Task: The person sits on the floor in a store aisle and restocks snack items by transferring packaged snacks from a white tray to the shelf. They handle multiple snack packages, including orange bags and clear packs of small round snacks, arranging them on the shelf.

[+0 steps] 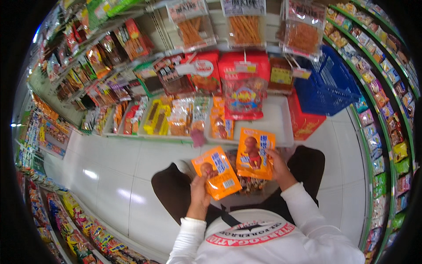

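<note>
My left hand (199, 193) grips an orange snack packet (227, 180) by its left side, the thumb lying over its front. In my right hand (281, 167) are orange snack packets (252, 148), apparently a small stack, pinched along the right edge. Both lots are held apart above my lap, printed faces up. Similar orange packets (217, 117) stand at the left end of a white plastic bin (278, 114) on the bottom shelf before me. A large red snack bag (245, 87) hangs partly over that bin.
Bagged snacks (247, 29) hang from hooks above. A blue plastic basket (326, 85) rests on a red box (305, 117) to the right. Left along the shelf are yellow packets (156, 117). Stocked shelves (379, 99) flank the tiled floor (108, 171). Multicoloured goods (252, 184) lie beneath my hands, partly hidden.
</note>
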Demonstrator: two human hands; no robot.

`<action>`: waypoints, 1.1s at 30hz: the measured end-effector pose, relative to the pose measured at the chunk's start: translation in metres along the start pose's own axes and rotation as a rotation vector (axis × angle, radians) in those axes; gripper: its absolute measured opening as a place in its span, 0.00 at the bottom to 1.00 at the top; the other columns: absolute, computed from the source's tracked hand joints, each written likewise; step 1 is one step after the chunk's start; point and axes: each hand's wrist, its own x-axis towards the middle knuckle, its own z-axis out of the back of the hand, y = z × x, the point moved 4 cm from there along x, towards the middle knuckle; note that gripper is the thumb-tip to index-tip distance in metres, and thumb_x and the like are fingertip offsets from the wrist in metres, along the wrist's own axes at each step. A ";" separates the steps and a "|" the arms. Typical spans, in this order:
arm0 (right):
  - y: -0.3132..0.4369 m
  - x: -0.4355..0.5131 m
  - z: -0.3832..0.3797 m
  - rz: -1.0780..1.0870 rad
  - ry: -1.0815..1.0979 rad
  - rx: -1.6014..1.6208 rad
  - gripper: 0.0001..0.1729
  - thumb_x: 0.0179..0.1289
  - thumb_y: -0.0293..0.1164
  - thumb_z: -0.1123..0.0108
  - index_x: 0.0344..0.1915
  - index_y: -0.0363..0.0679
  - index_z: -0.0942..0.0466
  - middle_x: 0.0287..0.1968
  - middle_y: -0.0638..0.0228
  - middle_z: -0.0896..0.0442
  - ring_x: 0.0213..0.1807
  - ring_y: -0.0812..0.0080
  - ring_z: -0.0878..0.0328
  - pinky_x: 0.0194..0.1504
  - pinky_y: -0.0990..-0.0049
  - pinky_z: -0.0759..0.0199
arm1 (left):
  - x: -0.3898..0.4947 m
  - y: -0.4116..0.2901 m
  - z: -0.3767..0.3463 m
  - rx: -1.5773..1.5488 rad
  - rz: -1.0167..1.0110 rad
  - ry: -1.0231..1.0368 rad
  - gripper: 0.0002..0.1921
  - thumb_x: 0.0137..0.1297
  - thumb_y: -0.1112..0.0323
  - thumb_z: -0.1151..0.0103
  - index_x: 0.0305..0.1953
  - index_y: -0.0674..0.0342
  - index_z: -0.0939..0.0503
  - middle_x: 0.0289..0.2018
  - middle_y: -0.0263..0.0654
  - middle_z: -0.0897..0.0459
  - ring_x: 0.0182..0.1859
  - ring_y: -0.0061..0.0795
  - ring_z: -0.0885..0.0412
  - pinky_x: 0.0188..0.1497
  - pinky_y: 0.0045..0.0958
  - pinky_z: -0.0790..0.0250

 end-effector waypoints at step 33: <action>-0.023 -0.021 -0.040 -0.146 0.151 -0.378 0.21 0.69 0.31 0.43 0.59 0.37 0.28 0.49 0.69 0.20 0.47 0.78 0.22 0.51 0.75 0.26 | 0.000 0.029 -0.040 0.063 0.054 0.130 0.16 0.78 0.58 0.52 0.57 0.61 0.27 0.52 0.37 0.19 0.52 0.28 0.19 0.57 0.31 0.27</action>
